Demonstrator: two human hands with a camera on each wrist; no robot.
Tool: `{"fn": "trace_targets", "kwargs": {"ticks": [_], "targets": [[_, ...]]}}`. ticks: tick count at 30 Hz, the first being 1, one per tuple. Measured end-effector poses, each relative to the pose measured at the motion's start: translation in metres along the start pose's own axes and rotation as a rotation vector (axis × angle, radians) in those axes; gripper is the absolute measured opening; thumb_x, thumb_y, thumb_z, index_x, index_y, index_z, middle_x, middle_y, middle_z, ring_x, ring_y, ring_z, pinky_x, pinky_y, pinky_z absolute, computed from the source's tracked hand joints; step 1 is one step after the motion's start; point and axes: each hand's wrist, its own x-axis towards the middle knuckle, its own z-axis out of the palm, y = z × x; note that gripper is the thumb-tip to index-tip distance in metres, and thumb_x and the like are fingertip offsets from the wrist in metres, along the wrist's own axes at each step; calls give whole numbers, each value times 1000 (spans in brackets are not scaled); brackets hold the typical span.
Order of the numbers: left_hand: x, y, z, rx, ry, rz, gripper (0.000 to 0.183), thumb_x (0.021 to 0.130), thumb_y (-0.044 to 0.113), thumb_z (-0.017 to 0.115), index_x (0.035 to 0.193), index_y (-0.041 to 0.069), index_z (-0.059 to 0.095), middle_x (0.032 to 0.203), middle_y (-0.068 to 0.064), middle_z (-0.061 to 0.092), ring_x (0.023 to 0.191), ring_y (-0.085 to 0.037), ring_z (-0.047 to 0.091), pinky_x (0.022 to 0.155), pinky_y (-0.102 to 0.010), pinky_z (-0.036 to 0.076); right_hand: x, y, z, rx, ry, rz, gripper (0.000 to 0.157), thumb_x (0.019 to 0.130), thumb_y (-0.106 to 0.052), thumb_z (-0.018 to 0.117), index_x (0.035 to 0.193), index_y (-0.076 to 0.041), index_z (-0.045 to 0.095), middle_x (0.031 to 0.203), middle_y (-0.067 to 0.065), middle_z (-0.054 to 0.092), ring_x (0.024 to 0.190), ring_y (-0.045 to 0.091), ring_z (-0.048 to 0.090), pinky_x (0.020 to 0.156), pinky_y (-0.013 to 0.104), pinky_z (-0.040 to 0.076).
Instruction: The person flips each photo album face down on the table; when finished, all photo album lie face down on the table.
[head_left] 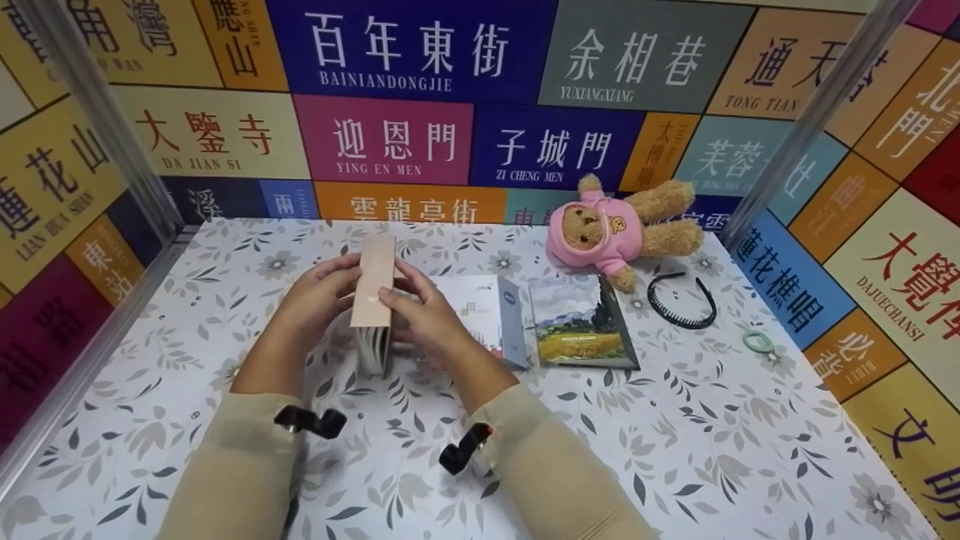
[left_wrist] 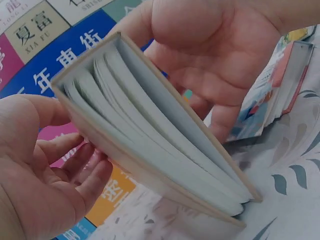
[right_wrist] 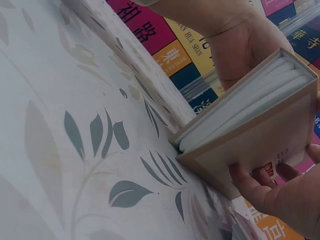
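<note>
A beige hardcover book [head_left: 373,285] stands on its page edges with its spine upward, the covers slightly spread and the pages fanned between them. My left hand [head_left: 319,300] holds it from the left, curved fingers against that cover. On the other side my right hand [head_left: 431,307] grips the book, its thumb across the spine and its fingers on the right cover. In the left wrist view the white pages [left_wrist: 145,125] show between the covers. A small red mark [right_wrist: 266,169] shows on the cover beside the right fingers in the right wrist view.
Right of the hands lie a white and blue book [head_left: 480,296] and a book with a landscape painting [head_left: 577,326]. Farther right are a teddy bear in a pink hoodie [head_left: 600,229], a black toothed headband [head_left: 682,322] and a mint-green ring [head_left: 759,343]. Lettered panels [head_left: 382,139] wall the table.
</note>
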Motion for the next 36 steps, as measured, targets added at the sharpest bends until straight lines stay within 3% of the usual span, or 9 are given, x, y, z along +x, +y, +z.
{"fn": "trace_targets", "kwargs": {"ticks": [6,10,13,20,28,36], "targets": [[8,-16,-7,58,-70,-146,65,114,48,42,169,15,32,174,-9,37,158,-28,43,132,-43,36,2,1,-2,39,-3,15,64,105,-28,69,163,-36,43,157,9,51,120,28,71,98,50,63],[11,-21,-12,67,-55,-208,66,114,49,42,170,17,28,176,-11,32,162,-29,36,134,-45,31,2,2,-4,66,-5,30,66,103,-24,70,163,-33,43,149,10,57,115,28,72,93,45,64],[10,-23,-13,78,-32,-199,67,114,47,43,170,15,27,177,-11,30,165,-30,31,136,-47,26,2,3,-4,75,3,24,68,102,-20,71,163,-27,43,146,12,59,116,27,72,95,43,64],[8,-24,-19,212,76,-150,64,111,43,50,165,10,39,169,-15,41,159,-32,37,133,-52,31,8,6,-8,-36,106,-43,66,90,-2,81,152,-7,58,140,18,67,119,27,72,95,35,64],[8,-22,-27,278,145,-172,64,110,44,48,166,14,39,172,-11,40,161,-28,35,134,-49,29,12,7,-16,-111,183,3,80,80,7,85,152,-15,59,140,10,64,124,25,70,96,35,64],[11,-21,-36,312,193,-202,64,110,46,46,167,17,38,176,-7,35,163,-32,32,135,-53,26,15,10,-19,-76,180,73,75,91,-3,78,159,-17,50,138,12,68,112,26,75,96,38,64]]}}
